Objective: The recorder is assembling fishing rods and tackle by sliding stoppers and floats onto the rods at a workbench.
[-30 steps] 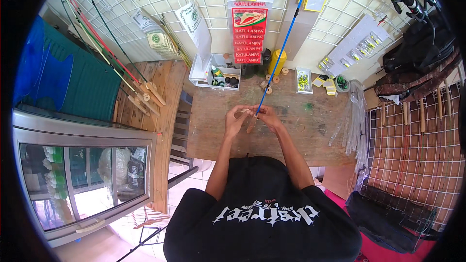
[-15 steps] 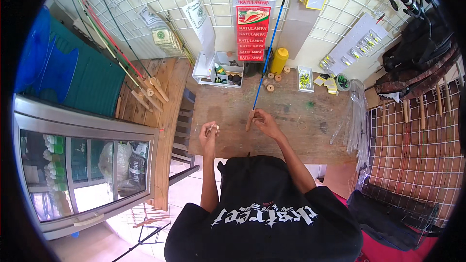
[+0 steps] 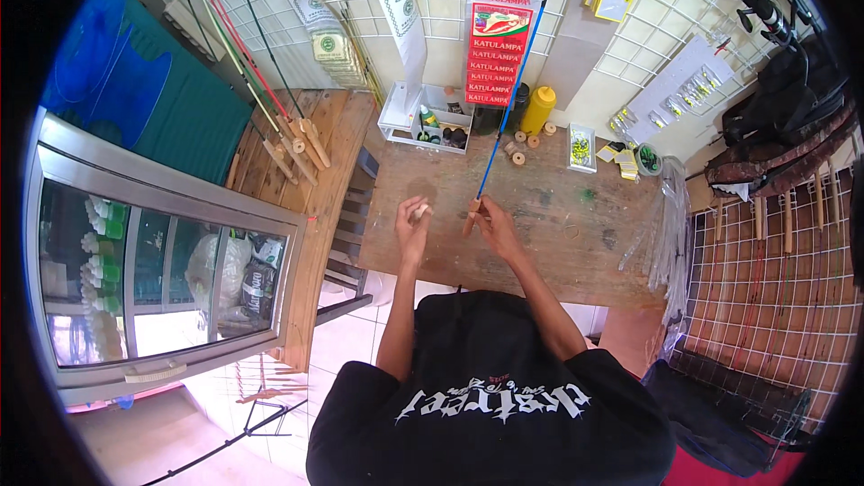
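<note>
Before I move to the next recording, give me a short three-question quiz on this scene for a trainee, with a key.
1. Which hand grips the blue rod by its brown handle?
2. True or false: the yellow bottle stands to the right of the red packets in the picture.
3. What lies on the table near the yellow bottle?
a) scissors
b) round wooden pieces
c) gloves

Key: 1. The right hand. 2. True. 3. b.

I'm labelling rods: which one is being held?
The blue rod over the table, its wooden handle in the right hand; the other rods are at the sides, untouched.
</note>
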Tool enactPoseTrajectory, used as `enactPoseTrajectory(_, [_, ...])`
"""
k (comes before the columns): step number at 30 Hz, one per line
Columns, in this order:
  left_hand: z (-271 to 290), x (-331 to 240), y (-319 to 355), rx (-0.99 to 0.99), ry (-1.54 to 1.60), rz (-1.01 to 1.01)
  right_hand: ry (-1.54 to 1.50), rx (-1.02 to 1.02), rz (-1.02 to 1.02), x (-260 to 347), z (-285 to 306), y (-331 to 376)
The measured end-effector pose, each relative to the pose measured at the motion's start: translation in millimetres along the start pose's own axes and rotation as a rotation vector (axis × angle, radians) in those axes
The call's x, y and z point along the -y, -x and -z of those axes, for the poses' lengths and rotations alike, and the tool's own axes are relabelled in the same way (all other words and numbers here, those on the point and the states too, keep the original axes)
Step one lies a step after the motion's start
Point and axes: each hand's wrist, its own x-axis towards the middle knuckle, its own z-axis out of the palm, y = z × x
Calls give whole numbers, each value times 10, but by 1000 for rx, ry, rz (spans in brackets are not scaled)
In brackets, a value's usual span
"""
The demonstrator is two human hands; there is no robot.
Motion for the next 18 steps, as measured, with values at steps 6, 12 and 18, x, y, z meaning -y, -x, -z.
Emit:
enactPoseTrajectory(6, [-588,-140,-282,444,-26,277,28,-52,2,-142,-10,60])
enactPoseTrajectory(12, [-824,-157,-410,679,98,521,38,46,-161,-265,72,-4])
enactPoseTrajectory(18, [-791,-17,-413,725,211,568,-497,-26,-393,-680,197,10])
